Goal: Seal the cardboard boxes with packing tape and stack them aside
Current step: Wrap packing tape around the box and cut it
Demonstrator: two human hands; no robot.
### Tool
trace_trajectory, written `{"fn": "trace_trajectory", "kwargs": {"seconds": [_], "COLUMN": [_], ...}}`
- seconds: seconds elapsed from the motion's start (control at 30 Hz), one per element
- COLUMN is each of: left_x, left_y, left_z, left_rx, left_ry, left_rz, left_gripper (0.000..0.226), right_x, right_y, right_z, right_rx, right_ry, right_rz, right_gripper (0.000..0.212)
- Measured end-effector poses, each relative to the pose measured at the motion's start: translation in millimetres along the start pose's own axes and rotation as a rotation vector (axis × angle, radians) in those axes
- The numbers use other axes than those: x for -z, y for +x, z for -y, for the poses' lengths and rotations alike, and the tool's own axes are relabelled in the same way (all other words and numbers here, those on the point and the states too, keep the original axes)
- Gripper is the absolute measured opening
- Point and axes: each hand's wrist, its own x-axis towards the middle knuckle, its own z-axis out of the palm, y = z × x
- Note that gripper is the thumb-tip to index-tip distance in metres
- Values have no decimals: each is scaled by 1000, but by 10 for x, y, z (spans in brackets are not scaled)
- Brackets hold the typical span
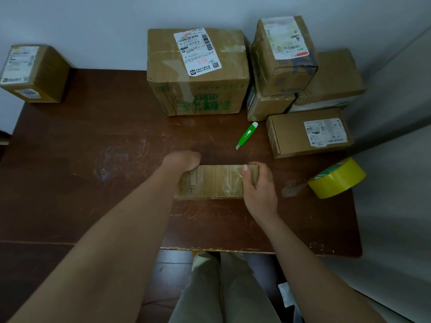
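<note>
A person's legs in pale trousers [221, 290] show at the bottom, just under the near edge of the brown bench [93, 183]. Both bare arms reach out over the bench to a small flat box [217, 181] that lies in the middle, close to the near edge. The left hand [182, 160] lies on the box's far left corner with its fingers curled down over the back edge, so its grip is closed on the box. The right hand [257, 185] holds the right end, thumb on top and fingers bent round the side, so that grip is closed on the box too. Shiny clear tape [233, 183] covers part of the box top. To the right, near the bench edge, sits a yellow tape roll [338, 180], tipped up on its side. Past the box lies a green cutter [247, 135], apart from everything. Right of it sits a flat box with a white label [307, 134]. Farther back by the wall stands a big box with green print [198, 71], and beside it on the right is a pile of boxes [291, 66]. Far away on the left, one more box [35, 73] sits alone at the back corner.
</note>
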Motion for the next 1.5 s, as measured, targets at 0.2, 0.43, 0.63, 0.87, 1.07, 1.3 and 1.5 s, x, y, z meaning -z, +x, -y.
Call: {"fn": "trace_trajectory", "kwargs": {"seconds": [0.2,0.43,0.63,0.87,1.07,1.3,1.5], "left_x": [61,-53,-443,-557,-697,-556,-494], "left_y": [-3,-179,-614,-530,-439,-344,-278], "left_z": [-75,201,477,464,432,417,460], "left_rx": [-44,-129,-91,-80,-172,-217,-257], "left_ry": [100,45,-368,-395,-197,-159,-329], "left_rz": [92,-195,-496,-539,-613,-600,-683], "left_gripper": [49,51,54,57,44,42,39], "right_x": [12,81,-113,-311,-414,-417,-393], "right_y": [-5,-218,-247,22,-26,-14,-41], "right_z": [-3,-179,-40,58,0,-14,-13], "right_rx": [30,264,105,-290,-228,-213,-150], "right_ry": [-8,161,189,2,-119,-158,-63], "right_rz": [6,-72,-183,-177,-226,-229,-265], "right_gripper": [37,40,29,39,39,37,37]}}
